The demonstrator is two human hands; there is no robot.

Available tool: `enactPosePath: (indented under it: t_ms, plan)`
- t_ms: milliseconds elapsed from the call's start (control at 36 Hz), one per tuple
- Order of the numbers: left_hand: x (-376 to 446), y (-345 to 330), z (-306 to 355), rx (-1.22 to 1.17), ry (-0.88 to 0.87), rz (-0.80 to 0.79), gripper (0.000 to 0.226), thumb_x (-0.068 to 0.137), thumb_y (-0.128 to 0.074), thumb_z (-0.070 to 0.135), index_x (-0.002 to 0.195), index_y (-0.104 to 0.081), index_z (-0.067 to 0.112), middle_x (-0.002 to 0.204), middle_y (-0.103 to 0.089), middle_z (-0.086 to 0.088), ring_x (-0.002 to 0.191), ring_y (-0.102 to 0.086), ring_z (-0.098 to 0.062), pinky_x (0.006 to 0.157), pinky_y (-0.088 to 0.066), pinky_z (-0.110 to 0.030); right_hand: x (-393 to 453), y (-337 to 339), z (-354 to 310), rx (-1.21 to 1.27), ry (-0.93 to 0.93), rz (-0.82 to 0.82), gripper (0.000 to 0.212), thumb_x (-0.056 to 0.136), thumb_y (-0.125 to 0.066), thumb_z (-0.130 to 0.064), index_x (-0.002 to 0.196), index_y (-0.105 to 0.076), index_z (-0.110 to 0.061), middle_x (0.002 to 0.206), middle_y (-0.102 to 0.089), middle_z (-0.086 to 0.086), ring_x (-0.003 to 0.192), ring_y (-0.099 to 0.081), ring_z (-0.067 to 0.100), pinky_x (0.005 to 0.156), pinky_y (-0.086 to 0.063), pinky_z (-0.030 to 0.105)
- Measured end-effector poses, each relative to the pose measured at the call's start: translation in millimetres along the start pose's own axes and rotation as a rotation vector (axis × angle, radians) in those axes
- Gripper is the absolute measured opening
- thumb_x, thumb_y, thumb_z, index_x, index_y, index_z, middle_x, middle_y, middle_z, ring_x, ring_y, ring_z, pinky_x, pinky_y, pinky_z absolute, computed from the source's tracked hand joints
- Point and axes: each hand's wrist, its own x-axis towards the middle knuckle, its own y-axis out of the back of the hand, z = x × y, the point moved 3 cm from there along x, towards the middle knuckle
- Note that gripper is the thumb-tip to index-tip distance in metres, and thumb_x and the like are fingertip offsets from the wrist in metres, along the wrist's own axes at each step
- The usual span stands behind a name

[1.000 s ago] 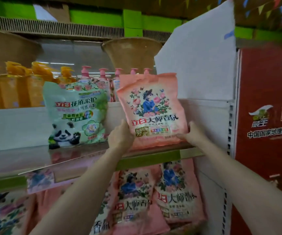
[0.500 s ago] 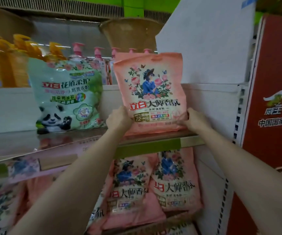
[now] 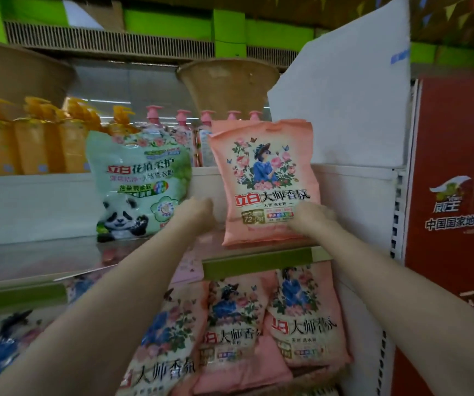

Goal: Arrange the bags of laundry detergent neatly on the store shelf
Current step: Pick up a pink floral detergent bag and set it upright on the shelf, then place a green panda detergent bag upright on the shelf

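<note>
Standing upright on the shelf (image 3: 258,254), the pink detergent bag (image 3: 267,184) now leans back a little more than half a second ago. The left hand (image 3: 194,211) has let go of its lower left corner and sits between it and the green panda bag (image 3: 141,187), fingers loosely curled, holding nothing. The right hand (image 3: 311,217) still grips the pink bag's lower right corner.

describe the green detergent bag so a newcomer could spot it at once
On the glass shelf below the row of orange pump bottles, two bags stand upright. The green detergent bag is on the left, beside the pink detergent bag; it alone shows a panda.
</note>
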Motion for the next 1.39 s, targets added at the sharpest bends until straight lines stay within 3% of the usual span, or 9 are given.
enactPosePath:
  t_ms: [83,139,194,306,444,750,889,1056,1389]
  plan:
    - [-7,18,-25,-0.021,0.025,-0.012,0.016,0.084,-0.061,0.025,0.088,-0.057,0.010,0.091,-0.061,-0.007,0.080,-0.056,-0.022,0.069,-0.048,-0.030,-11,13,-40,-0.033,0.129,-0.017,0.026,0.094,-0.051,-0.029,0.111,-0.055,-0.010,0.089,-0.057,0.001,0.077,-0.056,0.018,0.060,-0.043,0.028]
    - [-16,33,-45,-0.007,0.055,-0.005,0.021,0.084,-0.059,0.025,0.072,-0.051,0.011,0.076,-0.055,-0.005,0.073,-0.052,-0.022,0.066,-0.045,-0.031,-18,19,-72,-0.031,0.227,-0.011,0.037,0.093,-0.052,-0.031,0.124,-0.050,-0.011,0.114,-0.059,0.006,0.099,-0.059,0.025,0.076,-0.048,0.034]
    - [-26,43,-70,0.007,0.096,0.006,0.030,0.085,-0.056,0.024,0.061,-0.044,0.011,0.064,-0.047,-0.004,0.066,-0.050,-0.023,0.061,-0.044,-0.031,-26,22,-105,-0.072,0.323,0.008,0.039,0.093,-0.049,-0.026,0.129,-0.047,-0.012,0.125,-0.058,0.010,0.106,-0.059,0.029,0.079,-0.045,0.035]
    - [-50,56,-127,0.037,0.181,0.009,0.019,0.083,-0.059,0.022,0.090,-0.060,0.005,0.085,-0.061,-0.011,0.084,-0.059,-0.029,0.075,-0.050,-0.035,-53,27,-175,-0.113,0.478,-0.055,0.037,0.098,-0.042,-0.023,0.132,-0.044,-0.009,0.130,-0.053,0.009,0.117,-0.052,0.031,0.091,-0.045,0.035]
    - [-85,69,-211,0.089,0.273,0.044,0.033,0.087,-0.057,0.024,0.112,-0.059,0.004,0.118,-0.061,-0.014,0.110,-0.057,-0.032,0.090,-0.048,-0.036,-80,20,-258,-0.067,0.621,-0.080,0.017,0.093,-0.047,-0.024,0.107,-0.046,-0.013,0.112,-0.058,0.012,0.094,-0.057,0.031,0.085,-0.051,0.041]
    - [-179,132,-398,0.167,0.514,0.073,0.033,0.088,-0.054,0.024,0.117,-0.054,0.008,0.119,-0.059,-0.011,0.110,-0.056,-0.029,0.088,-0.047,-0.034,-154,23,-428,0.036,0.765,-0.006,0.047,0.095,-0.044,-0.030,0.136,-0.030,-0.011,0.132,-0.051,0.017,0.119,-0.050,0.035,0.090,-0.042,0.040]
    - [-226,154,-460,0.223,0.570,0.109,0.031,0.087,-0.053,0.023,0.114,-0.053,0.007,0.113,-0.060,-0.012,0.102,-0.059,-0.029,0.075,-0.046,-0.032,-195,22,-501,0.124,0.819,0.006,0.042,0.094,-0.046,-0.030,0.131,-0.037,-0.013,0.133,-0.052,0.014,0.120,-0.051,0.033,0.091,-0.043,0.040]
    - [-284,162,-531,0.251,0.643,0.078,0.037,0.085,-0.058,0.031,0.112,-0.051,0.007,0.115,-0.060,-0.013,0.104,-0.058,-0.032,0.081,-0.048,-0.037,-239,10,-583,0.182,0.903,-0.030,0.035,0.095,-0.042,-0.024,0.128,-0.037,-0.012,0.128,-0.054,0.015,0.114,-0.054,0.034,0.082,-0.042,0.038]
    - [-328,155,-629,0.153,0.905,0.114,0.047,0.091,-0.050,0.040,0.121,-0.051,0.003,0.124,-0.056,-0.018,0.112,-0.055,-0.033,0.087,-0.047,-0.036,-256,-17,-701,0.191,1.033,-0.115,0.053,0.095,-0.042,-0.036,0.141,-0.028,-0.014,0.139,-0.047,0.012,0.123,-0.048,0.033,0.098,-0.044,0.046]
